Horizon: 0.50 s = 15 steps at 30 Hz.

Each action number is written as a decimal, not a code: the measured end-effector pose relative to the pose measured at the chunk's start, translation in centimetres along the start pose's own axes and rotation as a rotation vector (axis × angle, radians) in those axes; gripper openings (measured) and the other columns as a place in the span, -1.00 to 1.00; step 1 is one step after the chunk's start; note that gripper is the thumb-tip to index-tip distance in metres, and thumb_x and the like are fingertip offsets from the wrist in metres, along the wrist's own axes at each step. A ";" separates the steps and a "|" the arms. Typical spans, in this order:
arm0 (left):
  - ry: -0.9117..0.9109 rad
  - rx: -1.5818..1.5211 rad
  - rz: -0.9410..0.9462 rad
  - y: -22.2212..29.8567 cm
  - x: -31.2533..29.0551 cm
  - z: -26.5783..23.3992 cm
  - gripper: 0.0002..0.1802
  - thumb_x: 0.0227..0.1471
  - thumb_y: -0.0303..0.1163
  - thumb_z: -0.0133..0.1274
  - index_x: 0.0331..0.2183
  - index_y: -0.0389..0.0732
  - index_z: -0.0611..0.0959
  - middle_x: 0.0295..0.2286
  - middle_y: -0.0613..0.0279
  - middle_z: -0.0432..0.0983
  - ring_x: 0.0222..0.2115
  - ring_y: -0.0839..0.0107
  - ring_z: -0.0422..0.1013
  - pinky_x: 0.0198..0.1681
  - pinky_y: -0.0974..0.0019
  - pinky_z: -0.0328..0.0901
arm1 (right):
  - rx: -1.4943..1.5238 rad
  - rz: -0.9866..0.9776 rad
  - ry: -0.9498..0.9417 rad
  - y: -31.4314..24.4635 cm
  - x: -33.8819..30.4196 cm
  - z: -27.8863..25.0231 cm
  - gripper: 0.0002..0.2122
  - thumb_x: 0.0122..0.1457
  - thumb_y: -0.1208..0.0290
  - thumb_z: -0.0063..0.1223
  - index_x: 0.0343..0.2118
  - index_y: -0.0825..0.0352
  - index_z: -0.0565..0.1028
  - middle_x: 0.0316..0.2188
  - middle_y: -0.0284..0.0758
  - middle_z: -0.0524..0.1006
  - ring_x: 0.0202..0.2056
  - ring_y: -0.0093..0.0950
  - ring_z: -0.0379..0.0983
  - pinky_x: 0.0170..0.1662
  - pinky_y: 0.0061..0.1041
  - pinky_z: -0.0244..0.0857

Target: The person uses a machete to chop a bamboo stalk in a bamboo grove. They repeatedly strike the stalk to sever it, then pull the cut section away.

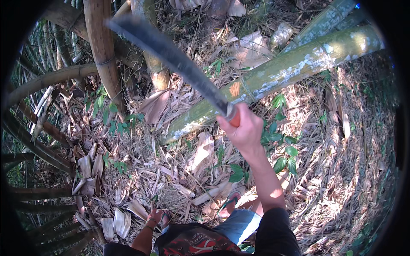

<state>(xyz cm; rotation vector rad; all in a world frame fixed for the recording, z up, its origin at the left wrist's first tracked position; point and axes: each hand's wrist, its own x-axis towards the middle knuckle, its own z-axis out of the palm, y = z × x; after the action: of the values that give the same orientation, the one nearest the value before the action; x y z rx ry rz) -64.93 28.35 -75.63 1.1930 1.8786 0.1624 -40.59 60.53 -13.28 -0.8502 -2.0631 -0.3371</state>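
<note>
My right hand is closed round the orange-brown handle of a machete. The long dark blade points up and to the left, its tip slightly blurred. Beneath and beyond it a thick green bamboo pole with whitish patches lies slanting across the ground. A small orange-brown bare patch shows on the pole beside a joint. Low by my side hangs my left hand, which appears open and holds nothing I can see.
Upright brown bamboo stems stand at the upper left, with a curved stem beside them. More stems crowd the left edge. Dry leaves and sheaths cover the ground, with small green plants among them. My sandalled foot rests on this litter.
</note>
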 end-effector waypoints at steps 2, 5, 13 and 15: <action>0.012 -0.087 -0.038 4.5 0.8 -0.1 -0.18 0.05 0.27 -0.16 0.17 -0.10 0.30 0.05 -0.21 0.33 0.07 -0.06 0.30 0.14 0.07 0.19 | -0.229 0.131 -0.168 4.5 -3.1 2.4 -0.51 0.13 -0.10 0.06 -0.42 0.38 0.45 -0.67 -0.17 0.50 -0.58 -0.20 0.52 -0.48 -0.21 0.40; -0.087 0.130 0.174 6.8 0.7 -1.3 -0.23 0.09 0.20 -0.17 0.18 -0.08 0.28 0.08 -0.17 0.30 0.05 -0.05 0.32 0.11 0.06 0.22 | -0.529 0.583 -0.417 14.1 -8.3 3.3 -0.43 0.14 -0.15 -0.02 -0.41 0.45 0.50 -0.57 0.02 0.54 -0.48 0.00 0.52 -0.41 -0.09 0.40; -0.003 0.109 0.099 -1.2 -0.4 -1.5 -0.14 0.08 0.29 -0.22 0.23 -0.10 0.19 0.09 -0.19 0.29 0.09 -0.04 0.28 0.17 0.14 0.17 | -0.198 0.376 -0.482 2.4 -3.8 6.3 -0.41 0.14 -0.18 -0.05 -0.41 0.45 0.48 -0.65 0.00 0.53 -0.53 -0.05 0.54 -0.47 -0.12 0.41; -0.009 0.002 0.018 0.7 0.4 -0.3 -0.12 0.08 0.30 -0.22 0.24 -0.10 0.18 0.10 -0.20 0.28 0.10 -0.05 0.27 0.18 0.15 0.16 | -0.268 0.272 -0.526 2.4 -5.2 4.9 -0.40 0.14 -0.19 -0.07 -0.41 0.45 0.48 -0.65 -0.01 0.53 -0.54 -0.05 0.54 -0.47 -0.12 0.41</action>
<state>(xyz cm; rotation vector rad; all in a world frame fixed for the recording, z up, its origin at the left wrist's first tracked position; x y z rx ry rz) -64.78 29.09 -75.30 1.2103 1.8608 0.1652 -39.83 62.47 -20.55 -1.4930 -2.3649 -0.2602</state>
